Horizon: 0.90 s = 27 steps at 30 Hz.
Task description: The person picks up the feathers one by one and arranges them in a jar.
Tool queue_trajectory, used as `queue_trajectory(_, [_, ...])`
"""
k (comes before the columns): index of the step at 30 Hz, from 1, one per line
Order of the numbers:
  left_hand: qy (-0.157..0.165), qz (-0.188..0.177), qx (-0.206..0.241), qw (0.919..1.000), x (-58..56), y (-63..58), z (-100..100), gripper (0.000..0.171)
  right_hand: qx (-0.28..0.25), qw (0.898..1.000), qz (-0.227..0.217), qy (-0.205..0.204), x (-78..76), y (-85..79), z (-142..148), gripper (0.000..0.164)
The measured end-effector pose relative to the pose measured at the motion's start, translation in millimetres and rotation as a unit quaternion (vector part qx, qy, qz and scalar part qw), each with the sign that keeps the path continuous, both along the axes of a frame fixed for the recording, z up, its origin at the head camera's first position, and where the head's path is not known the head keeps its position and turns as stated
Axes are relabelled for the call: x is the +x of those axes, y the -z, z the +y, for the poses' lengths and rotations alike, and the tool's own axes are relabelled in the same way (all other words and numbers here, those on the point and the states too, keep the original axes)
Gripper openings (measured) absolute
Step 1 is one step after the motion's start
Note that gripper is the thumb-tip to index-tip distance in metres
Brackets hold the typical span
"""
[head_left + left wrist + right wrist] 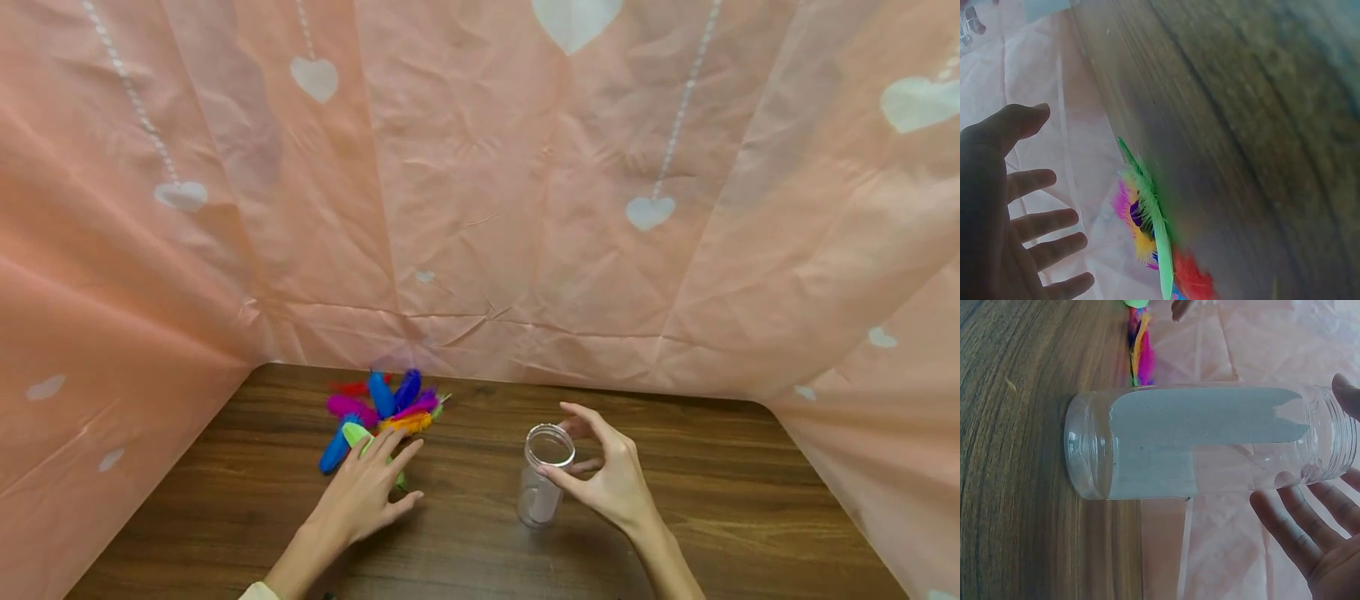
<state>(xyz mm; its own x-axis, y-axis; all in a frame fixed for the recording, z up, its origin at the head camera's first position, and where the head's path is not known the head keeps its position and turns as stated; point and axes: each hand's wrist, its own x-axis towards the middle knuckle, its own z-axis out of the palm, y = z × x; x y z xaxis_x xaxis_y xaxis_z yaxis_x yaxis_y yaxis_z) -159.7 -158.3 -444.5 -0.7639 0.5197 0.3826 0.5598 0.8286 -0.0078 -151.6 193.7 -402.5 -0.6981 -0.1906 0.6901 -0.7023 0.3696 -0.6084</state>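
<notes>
A clear plastic jar [542, 492] without a lid stands upright on the wooden table, a pale label on its side [1210, 415]. My right hand [611, 475] holds it loosely by the neck, thumb at the rim and fingers round the other side, the index finger lifted away. To the left lies a loose bunch of coloured feathers [405, 408]. Above a light green feather [356, 434] at the near side of the bunch hovers my left hand [367, 492], its fingers spread. The left wrist view shows that hand [1022, 212] holding nothing, apart from the green feather [1161, 244].
A pink cloth [487, 208] printed with white hearts hangs behind the brown table [712, 500] and along both sides. Blue feathers [334, 450] stick out toward the left of the bunch.
</notes>
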Motion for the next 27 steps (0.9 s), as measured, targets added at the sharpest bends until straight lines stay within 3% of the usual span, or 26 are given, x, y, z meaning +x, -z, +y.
queue_trajectory(9, [-0.007, -0.032, 0.003, 0.9994, -8.7, -3.5, -1.1, 0.062, -0.003, 1.000, -0.005, -0.002, -2.2, -0.6, -1.5, 0.082])
queue_trajectory(20, [-0.011, -0.060, 0.009, 0.9981, -8.0, -6.0, -4.8, 0.060, 0.006, 1.000, -0.015, -0.020, -4.7, -4.7, -0.6, 0.083])
queue_trajectory(27, [-0.004, -0.045, 0.003, 0.9990, -14.5, -3.5, -7.8, 0.058, 0.027, 0.999, -0.034, -0.022, -7.6, -7.1, 0.4, 0.081])
